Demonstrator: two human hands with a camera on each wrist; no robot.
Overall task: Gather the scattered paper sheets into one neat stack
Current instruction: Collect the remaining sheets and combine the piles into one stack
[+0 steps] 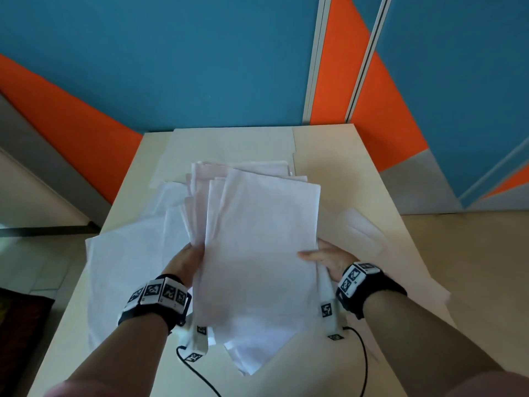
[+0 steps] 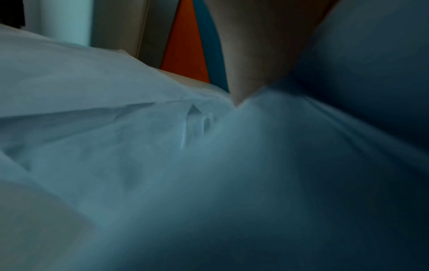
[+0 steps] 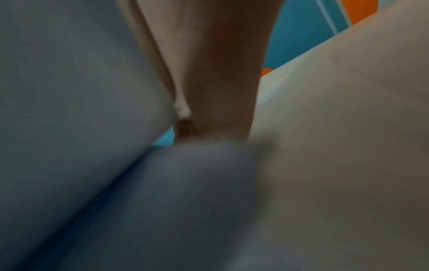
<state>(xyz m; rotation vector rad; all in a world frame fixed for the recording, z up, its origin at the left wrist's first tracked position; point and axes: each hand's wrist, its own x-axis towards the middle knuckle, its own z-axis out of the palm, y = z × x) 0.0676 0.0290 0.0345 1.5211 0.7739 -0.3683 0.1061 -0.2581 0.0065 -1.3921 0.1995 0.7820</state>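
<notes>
I have a thick bundle of paper sheets (image 1: 257,253) lifted above the surface (image 1: 343,173), and it is far from square: the far edges fan out in steps, several sheets poke out to the left, and a corner droops below my wrists at the near end. My left hand (image 1: 186,262) holds the bundle's left edge, though its fingers are hidden under the paper; my right hand (image 1: 329,259) clamps the right edge with the thumb laid on top. More loose sheets (image 1: 120,267) still lie spread on the surface beneath, some hanging over its left and right edges. The risk I see is the fan slipping: with grips only at the two sides and nothing supporting the sagging near corner, I judge that a tilt or a slackened thumb could let inner sheets slide out and scatter again. The overhanging sheets could also be brushed to the floor by my forearms or the trailing cables (image 1: 360,356). The head view alone gives the whole layout and the misalignment. The left wrist view shows only crumpled layered paper close up, blurred; the right wrist view shows a finger (image 3: 220,73) pressed between paper surfaces, confirming contact that the head view hides.
</notes>
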